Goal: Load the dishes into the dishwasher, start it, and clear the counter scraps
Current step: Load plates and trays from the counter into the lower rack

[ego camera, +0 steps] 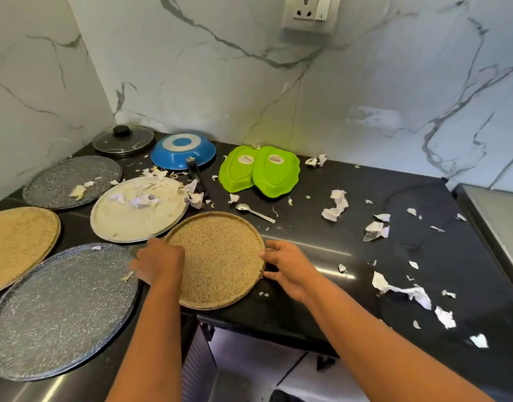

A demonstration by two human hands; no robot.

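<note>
A white stone wall (pixel 220 82) with grey lines stands behind everything. Under it lies a black counter (pixel 307 198), and all the dishes sit on it.

A big grey plate (pixel 61 309) with speckles is at the near left. Just beside it, in the middle near the front edge, is a round tan plate (pixel 220 256). Another tan plate (pixel 14 242) sits at the far left edge. A white plate (pixel 133 219) lies behind the middle one, and it has torn paper and food bits on it. A far grey plate (pixel 61 178) lies further back on the left, with a few bits on it too.

A blue pan (pixel 182 153) lies upside down near the wall. Two green dishes (pixel 277 172) lie upside down to its right, one leaning on the other. A glass lid (pixel 123 140) with a black knob sits in the corner.

The right hand (pixel 290 269) pinches the right rim of the middle tan plate, fingers on top and thumb at the side. The left hand (pixel 158 264) lies over the plate's left rim. Its fingers bend down past the edge, and I cannot tell if they grip.

A small spoon (pixel 253 211) lies behind the tan plate. White paper scraps (pixel 336 204) are spread over the right side of the counter.
</note>
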